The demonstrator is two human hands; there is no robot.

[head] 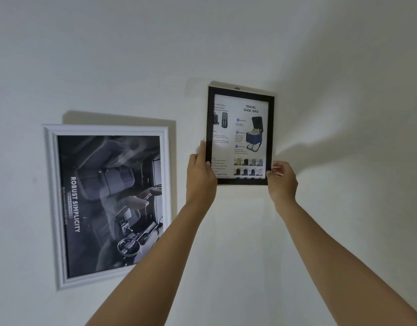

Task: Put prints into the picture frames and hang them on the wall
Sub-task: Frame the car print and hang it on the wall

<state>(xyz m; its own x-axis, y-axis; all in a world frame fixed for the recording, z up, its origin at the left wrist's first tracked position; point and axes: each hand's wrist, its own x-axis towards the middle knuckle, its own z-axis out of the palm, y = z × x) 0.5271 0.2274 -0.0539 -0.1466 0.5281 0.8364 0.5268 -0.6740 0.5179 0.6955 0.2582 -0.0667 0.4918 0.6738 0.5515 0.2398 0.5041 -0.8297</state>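
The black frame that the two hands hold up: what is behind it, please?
Behind the black frame is the white wall. A small rounded piece, perhaps a hook, shows just above its top edge. The frame covers whether it hangs there.

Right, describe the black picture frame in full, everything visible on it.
The black picture frame is a slim, dark, rectangular frame, upright in portrait against the white wall, right of and higher than the white frame. Its glossy glazed front covers a print headed "TRAVEL SHOE BAG", with a blue bag picture and small colour swatches. A small rounded hanger shows at its top edge. The left hand grips its lower left side, the right hand its lower right corner.
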